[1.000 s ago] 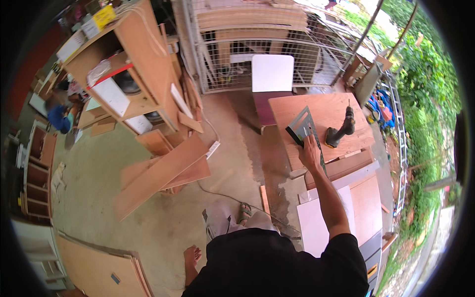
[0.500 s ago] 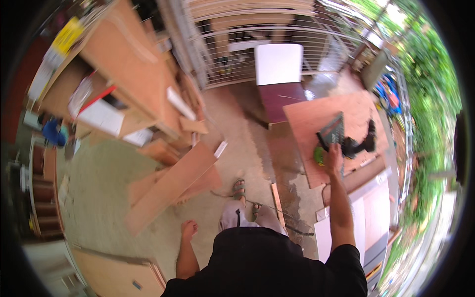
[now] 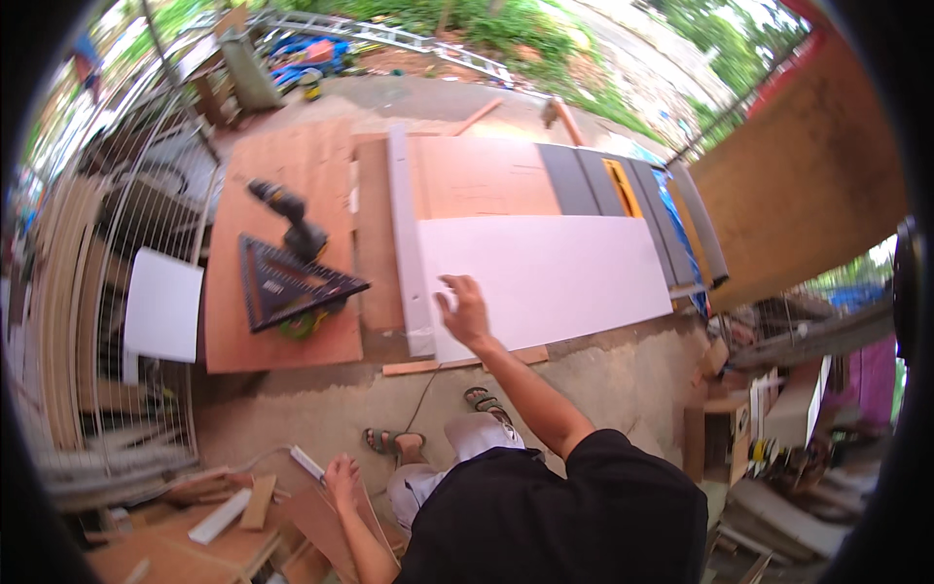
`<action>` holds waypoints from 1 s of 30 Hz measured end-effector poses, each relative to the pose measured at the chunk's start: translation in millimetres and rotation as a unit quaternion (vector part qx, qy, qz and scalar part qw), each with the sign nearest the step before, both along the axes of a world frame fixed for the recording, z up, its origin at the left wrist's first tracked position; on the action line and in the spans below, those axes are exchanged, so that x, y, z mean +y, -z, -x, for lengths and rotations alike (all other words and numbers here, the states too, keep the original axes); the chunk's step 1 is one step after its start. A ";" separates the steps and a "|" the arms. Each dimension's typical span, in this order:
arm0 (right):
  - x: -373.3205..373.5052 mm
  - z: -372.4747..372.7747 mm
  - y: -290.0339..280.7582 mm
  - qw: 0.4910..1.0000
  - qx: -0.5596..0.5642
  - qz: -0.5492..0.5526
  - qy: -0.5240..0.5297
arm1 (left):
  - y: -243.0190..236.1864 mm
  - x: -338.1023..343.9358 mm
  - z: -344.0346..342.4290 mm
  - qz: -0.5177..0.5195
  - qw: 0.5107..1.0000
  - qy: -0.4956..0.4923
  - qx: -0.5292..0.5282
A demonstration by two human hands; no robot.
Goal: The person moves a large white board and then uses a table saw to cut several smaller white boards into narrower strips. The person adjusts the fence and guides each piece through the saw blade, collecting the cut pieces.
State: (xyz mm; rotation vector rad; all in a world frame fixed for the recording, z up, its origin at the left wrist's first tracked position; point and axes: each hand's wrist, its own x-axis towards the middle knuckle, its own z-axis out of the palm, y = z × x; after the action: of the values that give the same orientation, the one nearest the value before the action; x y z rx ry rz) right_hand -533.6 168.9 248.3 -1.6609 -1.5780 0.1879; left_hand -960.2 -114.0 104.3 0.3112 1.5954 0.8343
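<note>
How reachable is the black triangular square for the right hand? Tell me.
Probably yes: the right hand looks empty above the white panel, and the black triangular square points its uncovered corner toward it. Only a pale strip and a brown board seem to lie between.

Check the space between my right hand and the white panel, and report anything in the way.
Nothing visible stands between the right hand and the white panel: the hand appears over its bare left part. The long pale strip runs along the panel's left edge, to the hand's left.
</note>
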 end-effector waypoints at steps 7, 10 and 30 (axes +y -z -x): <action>-70.0 -411.4 70.4 0.929 -0.082 0.043 0.357 | -47.5 145.7 -215.2 -0.047 0.988 0.136 -0.049; -116.3 -567.7 94.3 0.828 -0.235 0.211 0.463 | -44.5 159.7 -282.4 -0.017 0.994 0.056 -0.094; -174.6 -712.0 75.2 0.826 -0.039 0.373 0.420 | -3.3 202.2 -370.0 -0.128 0.920 -0.290 -0.229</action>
State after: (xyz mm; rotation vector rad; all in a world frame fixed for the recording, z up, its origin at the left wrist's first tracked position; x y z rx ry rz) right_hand 178.4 -5.7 173.2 -2.8506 -0.6771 0.2892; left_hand -590.3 88.2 107.6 -0.1888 1.1337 1.4601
